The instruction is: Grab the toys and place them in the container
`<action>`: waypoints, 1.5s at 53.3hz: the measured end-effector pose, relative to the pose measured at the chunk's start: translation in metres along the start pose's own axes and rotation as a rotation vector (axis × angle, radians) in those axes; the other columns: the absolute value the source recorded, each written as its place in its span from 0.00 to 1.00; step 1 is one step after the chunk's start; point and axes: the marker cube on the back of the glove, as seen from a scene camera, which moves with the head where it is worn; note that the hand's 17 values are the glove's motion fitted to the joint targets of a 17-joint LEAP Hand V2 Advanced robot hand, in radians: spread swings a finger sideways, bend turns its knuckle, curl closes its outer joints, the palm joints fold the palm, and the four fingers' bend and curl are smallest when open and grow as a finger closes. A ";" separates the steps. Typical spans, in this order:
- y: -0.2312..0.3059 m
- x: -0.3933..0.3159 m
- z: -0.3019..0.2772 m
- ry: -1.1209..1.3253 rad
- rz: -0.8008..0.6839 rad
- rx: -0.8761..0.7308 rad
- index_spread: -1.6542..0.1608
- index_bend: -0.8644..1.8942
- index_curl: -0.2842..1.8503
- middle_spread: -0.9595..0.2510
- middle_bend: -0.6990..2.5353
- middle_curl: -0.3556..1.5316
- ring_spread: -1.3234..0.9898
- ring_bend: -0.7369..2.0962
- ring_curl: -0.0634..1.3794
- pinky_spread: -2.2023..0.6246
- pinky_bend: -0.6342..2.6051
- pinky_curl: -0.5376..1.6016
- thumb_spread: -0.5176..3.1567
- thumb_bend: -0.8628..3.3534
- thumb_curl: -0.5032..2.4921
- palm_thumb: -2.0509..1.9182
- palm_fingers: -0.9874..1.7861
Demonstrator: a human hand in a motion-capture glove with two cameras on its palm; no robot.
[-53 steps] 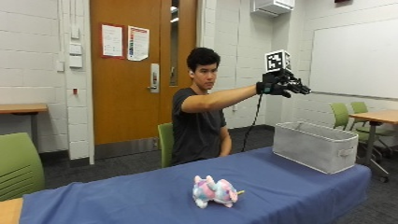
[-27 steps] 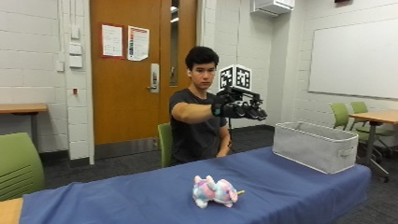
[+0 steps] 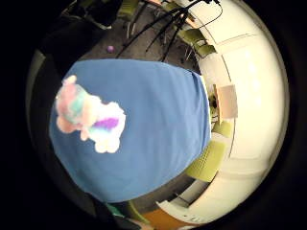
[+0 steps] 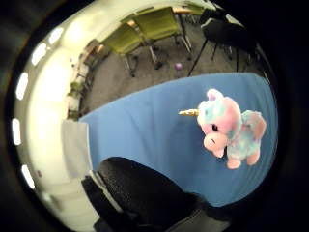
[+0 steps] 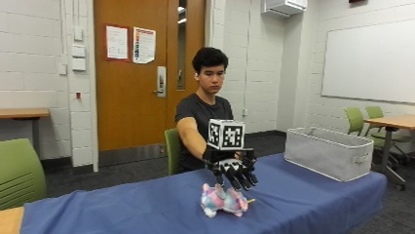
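Grip [image 5: 235, 170] of the gloved right hand hangs just above the plush unicorn [image 5: 222, 201], fingers [image 5: 241, 179] spread and pointing down, holding nothing. No contact visible between fingertips and toy.

Unicorn lies on its side on the blue counter [image 5: 129, 209], near the front edge, horn [image 4: 188, 112] pointing away from the body. Only 1 toy in view. Container [image 5: 327, 152], a grey fabric bin, sits well apart, toward the far end of the same counter.

Best to lower straight down over the round body rather than the head or horn, close around the middle so the soft plush does not fold out of hold, then lift clear of the cloth before swinging across to the bin and releasing over its open top.
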 end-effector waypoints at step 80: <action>0.034 -0.061 -0.025 -0.024 -0.090 -0.019 0.69 0.39 0.49 0.48 0.48 0.54 0.39 0.68 0.36 0.61 0.45 0.42 0.34 0.26 0.38 0.68 0.79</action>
